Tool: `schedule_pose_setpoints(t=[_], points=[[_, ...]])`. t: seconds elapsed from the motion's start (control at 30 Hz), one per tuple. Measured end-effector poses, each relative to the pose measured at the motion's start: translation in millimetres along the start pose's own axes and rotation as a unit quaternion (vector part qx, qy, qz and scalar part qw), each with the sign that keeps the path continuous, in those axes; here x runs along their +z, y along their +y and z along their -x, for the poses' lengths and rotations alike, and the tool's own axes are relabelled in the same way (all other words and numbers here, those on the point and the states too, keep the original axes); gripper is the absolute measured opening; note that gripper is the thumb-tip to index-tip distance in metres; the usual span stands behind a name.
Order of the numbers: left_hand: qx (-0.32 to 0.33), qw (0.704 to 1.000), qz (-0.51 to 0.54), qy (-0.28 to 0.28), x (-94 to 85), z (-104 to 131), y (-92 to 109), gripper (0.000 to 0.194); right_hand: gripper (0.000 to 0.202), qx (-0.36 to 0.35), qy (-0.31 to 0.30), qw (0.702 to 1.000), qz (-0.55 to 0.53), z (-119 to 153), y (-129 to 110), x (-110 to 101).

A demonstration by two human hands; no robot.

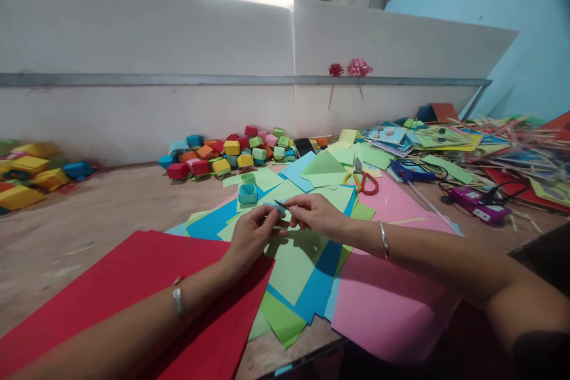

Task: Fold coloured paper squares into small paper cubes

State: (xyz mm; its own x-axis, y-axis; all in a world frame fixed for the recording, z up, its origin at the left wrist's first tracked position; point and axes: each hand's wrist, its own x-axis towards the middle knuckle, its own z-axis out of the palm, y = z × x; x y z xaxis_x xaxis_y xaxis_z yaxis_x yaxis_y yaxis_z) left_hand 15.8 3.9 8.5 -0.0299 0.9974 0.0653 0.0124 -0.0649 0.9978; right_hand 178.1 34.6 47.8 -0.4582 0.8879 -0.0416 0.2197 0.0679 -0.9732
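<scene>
My left hand (pixel 253 233) pinches a small light-blue paper piece (pixel 282 211) over the stacked coloured sheets. Against that piece, my right hand (pixel 314 212) grips a thin, dark, pointed tool (pixel 280 204); its handle is hidden in my fingers. Just behind my hands lies a strip of light-blue paper with a cut, fringed edge, partly covered. A small open light-blue paper box (pixel 247 193) stands behind my left hand, with a green paper piece (pixel 248 179) behind it. Pale green sheets (pixel 294 267) lie beneath both hands.
Red sheets (pixel 133 285) lie at left, pink sheets (pixel 392 303) at right. Scissors (pixel 361 181) with red and yellow handles, a blue glue gun (pixel 412 171) and a purple device (pixel 478 205) are at right. Small coloured paper boxes (pixel 178 171) line the white partition (pixel 146 41).
</scene>
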Motion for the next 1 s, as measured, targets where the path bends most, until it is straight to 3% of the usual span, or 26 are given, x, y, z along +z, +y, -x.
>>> schedule_pose_setpoints(t=[0.13,0.27,0.67,0.87,1.0], points=[[0.055,0.998,0.006,0.025,-2.9,-1.7,-0.6,0.052,0.024,0.026,-0.031,0.998,-0.050,-7.4,-13.8,0.6],[0.073,0.997,-0.008,0.037,-3.9,-2.6,0.7,0.050,0.027,0.036,-0.031,0.997,-0.066,-12.5,-11.3,-0.8],[0.052,0.998,-0.026,0.037,-6.0,-4.9,-2.1,0.050,0.027,0.008,-0.017,0.993,-0.115,-15.6,11.5,-3.1],[0.066,0.997,-0.010,0.036,-5.2,-3.0,-3.1,0.047,0.034,-0.057,0.019,0.997,-0.050,-16.9,19.3,0.0],[0.065,0.996,0.040,0.044,-0.6,2.1,3.4,0.048,0.032,-0.173,0.056,0.979,0.089,-15.9,24.7,2.8]])
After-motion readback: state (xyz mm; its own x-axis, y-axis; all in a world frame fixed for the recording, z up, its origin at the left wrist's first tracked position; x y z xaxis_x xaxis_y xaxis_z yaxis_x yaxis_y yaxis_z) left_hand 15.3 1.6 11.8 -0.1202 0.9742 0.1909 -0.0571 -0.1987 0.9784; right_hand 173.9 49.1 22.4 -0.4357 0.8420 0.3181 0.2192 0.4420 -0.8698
